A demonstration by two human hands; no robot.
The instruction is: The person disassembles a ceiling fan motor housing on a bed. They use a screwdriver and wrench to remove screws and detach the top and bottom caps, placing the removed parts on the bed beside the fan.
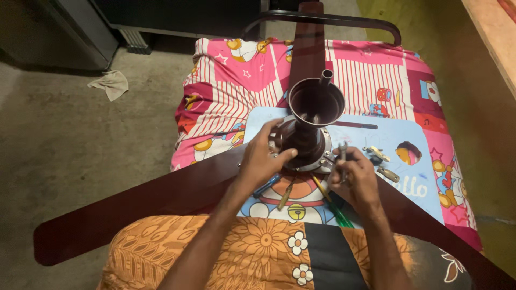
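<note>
Head view: A dark brown ceiling fan [309, 137] lay on a bed covered with a pink cartoon-print sheet [226, 91], its motor housing facing up and its cup-shaped canopy [316, 100] standing upright on the downrod. One long blade [134, 209] extended toward the lower left; a second blade [430, 225] ran toward the lower right; a third pointed away toward the top of the frame.

The left hand [263, 158] rested on the motor housing, fingers curled loosely against its left rim and thumb pressed to the metal plate. It gripped no separate item.

The right hand [357, 180] was closed around a slim metal tool [343, 161], held upright just beside the right edge of the housing.

Several screwdrivers [328, 201] lay on the sheet between the two forearms, below the housing. Small metal brackets [379, 158] lay to the right of the right hand. A crumpled cloth [111, 83] lay on the floor, well apart from the bed.
</note>
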